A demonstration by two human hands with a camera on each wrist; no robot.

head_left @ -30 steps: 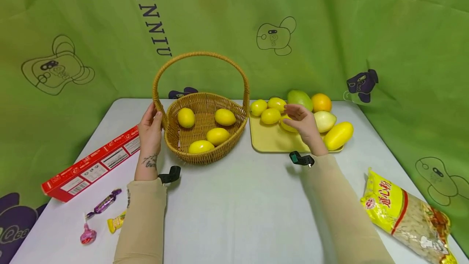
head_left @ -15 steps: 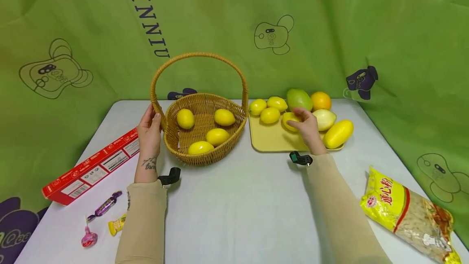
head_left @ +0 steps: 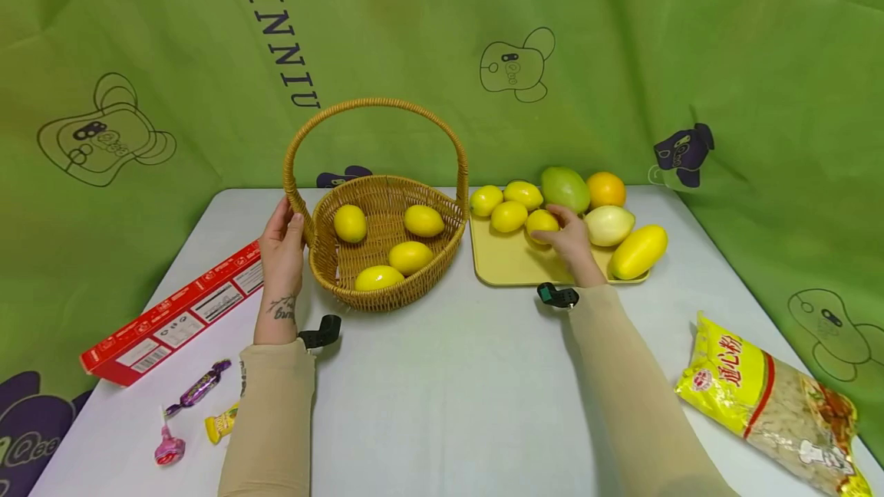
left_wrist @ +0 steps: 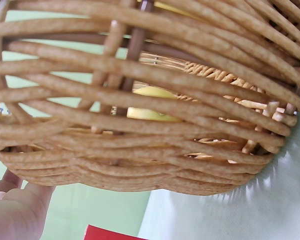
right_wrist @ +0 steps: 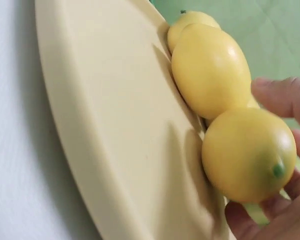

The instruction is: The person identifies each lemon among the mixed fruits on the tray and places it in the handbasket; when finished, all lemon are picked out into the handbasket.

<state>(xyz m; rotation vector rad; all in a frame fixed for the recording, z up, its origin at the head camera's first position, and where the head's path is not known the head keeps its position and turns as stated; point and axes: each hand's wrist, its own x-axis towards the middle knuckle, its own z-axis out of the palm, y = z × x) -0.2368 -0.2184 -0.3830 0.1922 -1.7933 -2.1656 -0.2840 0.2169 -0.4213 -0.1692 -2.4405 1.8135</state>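
Note:
A wicker basket (head_left: 387, 282) with a tall handle stands mid-table and holds several lemons (head_left: 410, 257). My left hand (head_left: 282, 240) rests against its left rim, fingers straight; the left wrist view shows the basket wall (left_wrist: 140, 125) up close with a lemon behind it. On the yellow tray (head_left: 504, 263) lie more lemons, a green mango (head_left: 565, 188), an orange (head_left: 605, 189) and pale fruits. My right hand (head_left: 568, 236) curls around one lemon (head_left: 541, 222) on the tray; in the right wrist view my fingers (right_wrist: 280, 97) wrap that lemon (right_wrist: 247, 152) on the tray (right_wrist: 105, 130).
A red box (head_left: 173, 313) lies at the table's left, with wrapped candies (head_left: 196, 387) near the front left corner. A yellow noodle bag (head_left: 766, 397) sits at the front right. A green printed cloth hangs behind the table.
My right hand has come down from above the tray and closed around a lemon, which has shifted slightly left. The left hand stays at the basket rim.

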